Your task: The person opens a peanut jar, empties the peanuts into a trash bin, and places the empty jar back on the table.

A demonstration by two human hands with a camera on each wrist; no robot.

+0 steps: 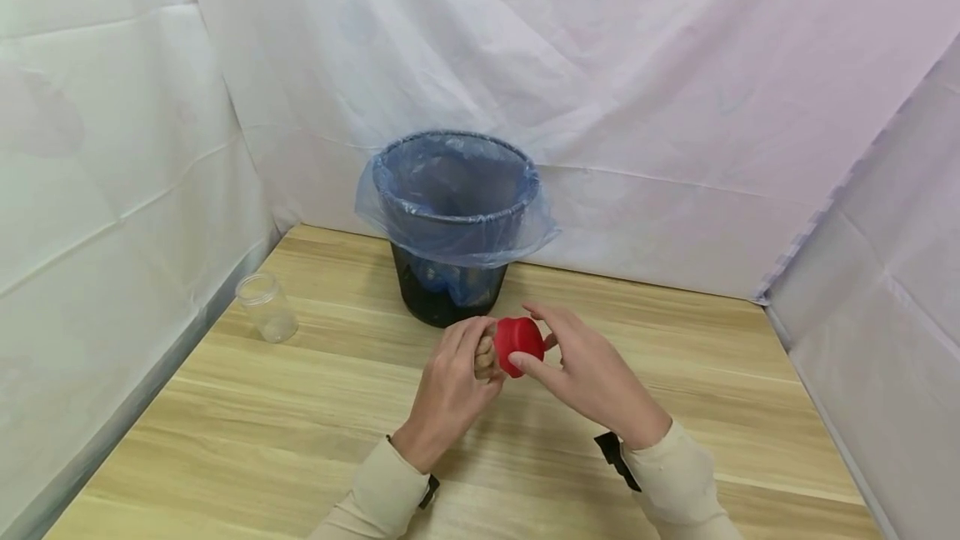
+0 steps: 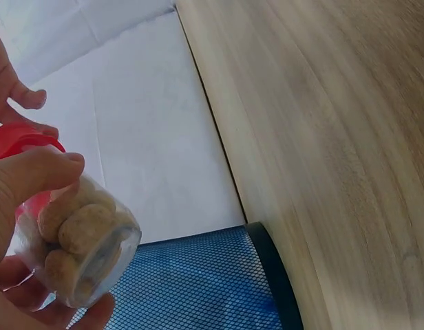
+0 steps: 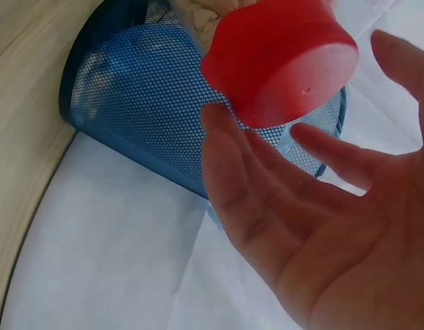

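Note:
A small clear jar (image 2: 85, 237) with a red lid (image 1: 519, 338) is tilted above the table, full of rounded brown lumps (image 2: 88, 227) that look like nuts. My left hand (image 1: 450, 377) grips the jar round its body, thumb on one side and fingers on the other. Around the lid, my right hand (image 1: 596, 377) has its fingers spread. In the right wrist view those fingers (image 3: 226, 165) lie close to the lid and do not wrap it; whether a fingertip touches it I cannot tell.
Behind the hands stands a black mesh bin (image 1: 442, 286) lined with a blue plastic bag (image 1: 480, 244). An open clear jar (image 1: 268, 311) stands at the left of the wooden table (image 1: 300, 432). White cloth (image 1: 637, 90) hangs at the back and both sides.

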